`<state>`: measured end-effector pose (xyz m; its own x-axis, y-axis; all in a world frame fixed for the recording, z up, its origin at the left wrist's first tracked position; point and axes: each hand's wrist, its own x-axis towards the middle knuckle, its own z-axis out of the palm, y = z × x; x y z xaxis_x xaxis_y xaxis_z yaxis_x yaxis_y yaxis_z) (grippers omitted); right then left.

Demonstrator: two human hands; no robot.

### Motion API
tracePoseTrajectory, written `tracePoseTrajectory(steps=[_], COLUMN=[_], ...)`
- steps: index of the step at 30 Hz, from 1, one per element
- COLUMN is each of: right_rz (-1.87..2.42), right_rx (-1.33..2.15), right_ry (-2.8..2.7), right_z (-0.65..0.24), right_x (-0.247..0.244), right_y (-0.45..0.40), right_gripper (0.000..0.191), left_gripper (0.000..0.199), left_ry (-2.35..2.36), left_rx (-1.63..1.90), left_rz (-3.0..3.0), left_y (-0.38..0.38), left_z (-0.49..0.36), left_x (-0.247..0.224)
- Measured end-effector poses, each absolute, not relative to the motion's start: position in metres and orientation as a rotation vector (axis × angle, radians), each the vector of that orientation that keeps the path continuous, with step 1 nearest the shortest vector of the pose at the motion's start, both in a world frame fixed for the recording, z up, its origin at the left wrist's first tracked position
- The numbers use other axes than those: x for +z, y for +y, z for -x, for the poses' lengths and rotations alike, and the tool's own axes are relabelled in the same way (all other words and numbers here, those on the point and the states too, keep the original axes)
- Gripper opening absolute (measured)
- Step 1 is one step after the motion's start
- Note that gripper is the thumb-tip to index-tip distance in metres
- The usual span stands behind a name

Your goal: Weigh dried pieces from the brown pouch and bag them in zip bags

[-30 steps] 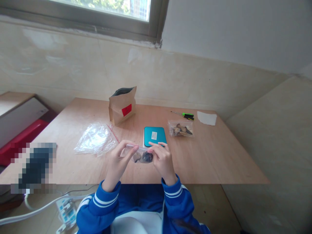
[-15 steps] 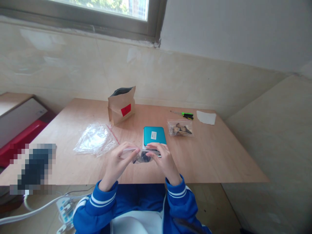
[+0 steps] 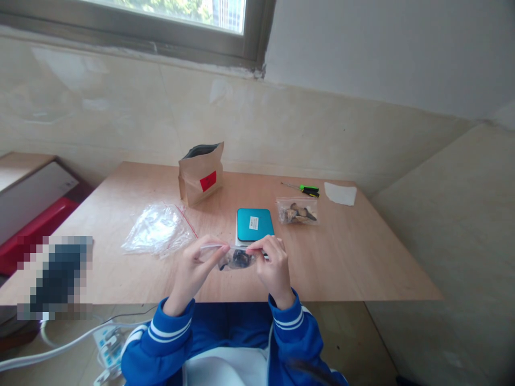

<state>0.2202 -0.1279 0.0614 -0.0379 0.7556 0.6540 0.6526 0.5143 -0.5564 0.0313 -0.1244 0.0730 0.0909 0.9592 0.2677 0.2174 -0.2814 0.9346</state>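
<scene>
a wooden desk (image 3: 341, 257) spreading out ahead of the left hand (image 3: 192, 271) and right hand (image 3: 273, 265), its near edge just below the wrists. blue striped sleeves (image 3: 156, 343) below the hands, off the desk. well ahead of the hands and slightly left, a kraft paper pouch (image 3: 200, 179), upright, with a red label. ahead of the left hand, a crumpled clear zip bag (image 3: 159, 230) lying flat, its red seal strip near the left fingertips. straight ahead of the right hand, a teal-topped digital scale (image 3: 254, 224), probably, on a white base, almost touching the right fingers (image 3: 257, 245). farther ahead and right, a clear bag of pale brown pieces (image 3: 296, 212).

both hands closed in a fingertip pinch on a small clear zip bag (image 3: 237, 259), one at each end of its top edge, the bag lifted above the desk between them. dark dried pieces (image 3: 240, 259) bunched low inside. whether the seal is open or shut: impossible to tell. best, by the look of it, with even tension across both pinches and the pieces kept clear of the seal strip.
</scene>
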Motion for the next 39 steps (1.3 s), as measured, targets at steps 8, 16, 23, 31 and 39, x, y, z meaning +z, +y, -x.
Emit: tracePoseTrajectory(steps=[8, 16, 23, 31, 39], right_rz=[1.237, 1.165, 1.152, 1.147, 1.222], right_rx=[0.279, 0.194, 0.161, 0.369, 0.21], right_ry=[-1.866, -1.883, -1.838, -1.912, -1.853], right_z=[-0.223, -0.216, -0.216, -0.232, -0.235], right_x=[0.073, 0.067, 0.063, 0.06, 0.058], right_y=[-0.134, -0.132, -0.132, -0.13, -0.133], right_gripper=[0.01, 0.027, 0.031, 0.021, 0.026], left_gripper=[0.018, 0.017, 0.018, 0.026, 0.035], left_ry=[1.211, 1.162, 1.186, 1.267, 1.213], left_rx=[1.296, 1.26, 1.252, 1.27, 1.293], left_rz=[-1.663, -1.676, -1.676, -1.534, -1.407], left_y=[-0.125, -0.129, -0.131, -0.125, -0.125], left_z=[-0.036, -0.038, -0.038, -0.021, -0.005], left_x=[0.068, 0.069, 0.074, 0.065, 0.066])
